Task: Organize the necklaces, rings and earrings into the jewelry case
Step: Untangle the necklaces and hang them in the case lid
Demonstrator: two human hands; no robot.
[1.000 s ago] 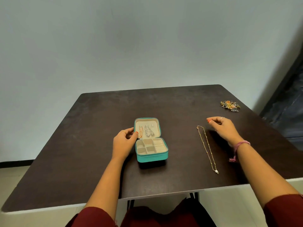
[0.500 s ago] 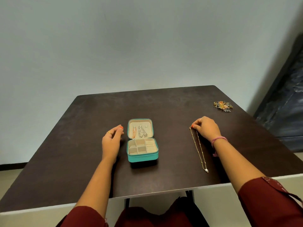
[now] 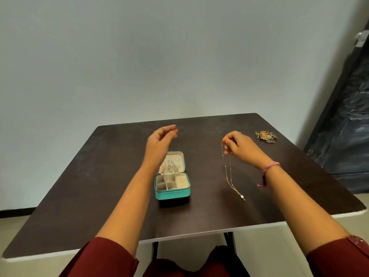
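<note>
A teal jewelry case [image 3: 172, 193] lies open mid-table, cream compartments in its base and two chains hanging in its lid [image 3: 172, 164]. My right hand [image 3: 237, 144] pinches the top of a thin gold necklace [image 3: 229, 172], which hangs down with its pearl pendant [image 3: 242, 196] at or near the table. My left hand [image 3: 159, 142] is raised above and behind the case, fingers relaxed and holding nothing. A small heap of rings and earrings [image 3: 265, 136] lies at the far right of the table.
The dark brown table [image 3: 99, 186] stands against a plain pale wall. A dark cabinet or door [image 3: 347, 126] is at the right. My lap in dark red cloth shows below the near edge.
My right hand has pinched the necklace's top end and lifted it off the table. My left hand has left the case's side and risen above it.
</note>
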